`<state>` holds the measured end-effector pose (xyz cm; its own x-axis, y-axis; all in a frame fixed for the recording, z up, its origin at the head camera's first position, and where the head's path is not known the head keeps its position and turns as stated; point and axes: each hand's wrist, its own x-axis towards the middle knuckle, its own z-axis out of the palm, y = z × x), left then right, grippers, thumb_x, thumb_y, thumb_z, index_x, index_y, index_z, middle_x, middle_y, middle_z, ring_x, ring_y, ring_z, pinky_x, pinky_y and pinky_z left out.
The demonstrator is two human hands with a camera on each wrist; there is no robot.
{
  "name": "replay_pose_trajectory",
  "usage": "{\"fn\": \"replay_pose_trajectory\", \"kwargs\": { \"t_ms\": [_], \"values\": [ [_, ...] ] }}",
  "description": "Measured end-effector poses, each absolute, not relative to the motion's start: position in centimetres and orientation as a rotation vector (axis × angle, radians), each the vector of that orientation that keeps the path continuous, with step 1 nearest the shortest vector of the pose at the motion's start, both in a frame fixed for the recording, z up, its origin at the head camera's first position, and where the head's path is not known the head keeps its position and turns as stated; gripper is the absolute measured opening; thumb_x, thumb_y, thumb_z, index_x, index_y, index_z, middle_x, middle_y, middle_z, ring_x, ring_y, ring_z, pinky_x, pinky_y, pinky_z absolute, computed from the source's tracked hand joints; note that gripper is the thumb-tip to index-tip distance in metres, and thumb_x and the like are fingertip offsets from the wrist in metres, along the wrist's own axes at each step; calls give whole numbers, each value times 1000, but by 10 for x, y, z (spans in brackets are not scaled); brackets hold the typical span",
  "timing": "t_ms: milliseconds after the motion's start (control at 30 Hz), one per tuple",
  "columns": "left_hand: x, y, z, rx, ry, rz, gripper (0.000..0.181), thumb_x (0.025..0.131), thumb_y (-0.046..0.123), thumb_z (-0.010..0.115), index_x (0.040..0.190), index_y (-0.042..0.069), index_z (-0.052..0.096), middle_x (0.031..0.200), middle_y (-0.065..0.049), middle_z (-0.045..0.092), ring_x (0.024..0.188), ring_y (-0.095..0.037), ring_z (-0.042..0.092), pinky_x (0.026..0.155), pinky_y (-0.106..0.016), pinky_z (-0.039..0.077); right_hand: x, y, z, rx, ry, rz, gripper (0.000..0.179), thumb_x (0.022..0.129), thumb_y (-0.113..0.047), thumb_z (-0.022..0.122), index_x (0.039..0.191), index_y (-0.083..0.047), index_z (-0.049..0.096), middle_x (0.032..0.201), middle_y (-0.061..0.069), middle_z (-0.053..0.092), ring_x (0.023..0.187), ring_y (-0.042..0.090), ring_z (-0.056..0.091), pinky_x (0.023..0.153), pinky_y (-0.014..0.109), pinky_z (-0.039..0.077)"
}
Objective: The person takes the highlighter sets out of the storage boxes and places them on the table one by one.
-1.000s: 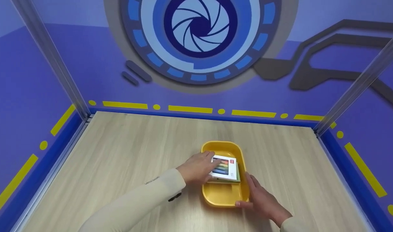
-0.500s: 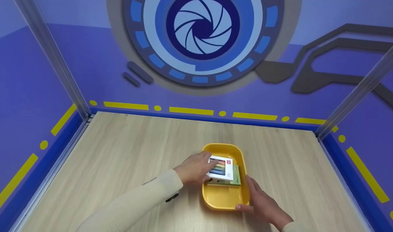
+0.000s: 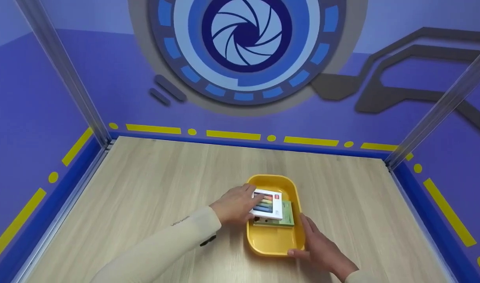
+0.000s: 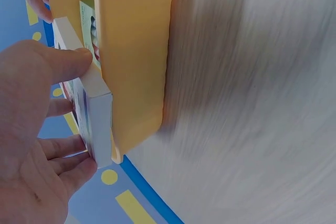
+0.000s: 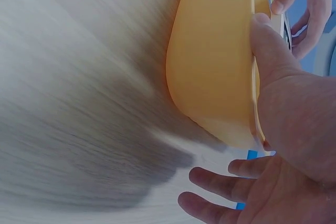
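Observation:
My left hand point(image 3: 236, 204) grips a white crayon box point(image 3: 277, 210), whose window shows coloured sticks. In the left wrist view the thumb lies on one narrow side of the crayon box point(image 4: 94, 82) and the fingers on its front and far edge. The box is tilted over the left rim of a yellow tray point(image 3: 273, 243). Under it, inside the tray, lies a green box point(image 3: 288, 214), partly covered. My right hand point(image 3: 320, 245) rests at the tray's near right corner. Its thumb touches the rim in the right wrist view, while the other fingers stretch out straight.
The tray stands on a light wood tabletop point(image 3: 165, 177). Blue-purple printed panels point(image 3: 208, 106) enclose it at the back and sides. Metal posts point(image 3: 74, 90) rise at the back corners.
The left hand has drawn the crayon box leftward toward the tray's left rim, uncovering more of the green box. The right hand stays at the tray's corner.

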<state>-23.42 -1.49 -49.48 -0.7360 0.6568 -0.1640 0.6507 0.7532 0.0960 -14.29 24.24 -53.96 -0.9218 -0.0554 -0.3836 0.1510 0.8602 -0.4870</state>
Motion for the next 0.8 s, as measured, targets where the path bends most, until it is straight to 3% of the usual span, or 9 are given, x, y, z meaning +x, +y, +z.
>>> {"fn": "replay_pose_trajectory", "kwargs": {
  "t_ms": [400, 800],
  "values": [
    [-235, -20, -496, 972, 2746, 89, 69, 91, 43, 63, 151, 32, 30, 159, -7, 26, 142, -25, 34, 119, -43, 29, -140, 241, -538, 68, 2659, -735, 125, 64, -64, 76, 156, -12, 10, 159, 11, 21, 127, 27, 48, 110, 52, 39],
    [-239, -22, -498, 972, 2764, 73, 65, 91, 44, 62, 149, 31, 34, 154, -7, 33, 135, -23, 40, 117, -41, 34, -141, 240, -538, 90, 2652, -744, 122, 65, -62, 77, 156, -15, 10, 160, 8, 20, 128, 27, 47, 111, 52, 38]
  ]
}}
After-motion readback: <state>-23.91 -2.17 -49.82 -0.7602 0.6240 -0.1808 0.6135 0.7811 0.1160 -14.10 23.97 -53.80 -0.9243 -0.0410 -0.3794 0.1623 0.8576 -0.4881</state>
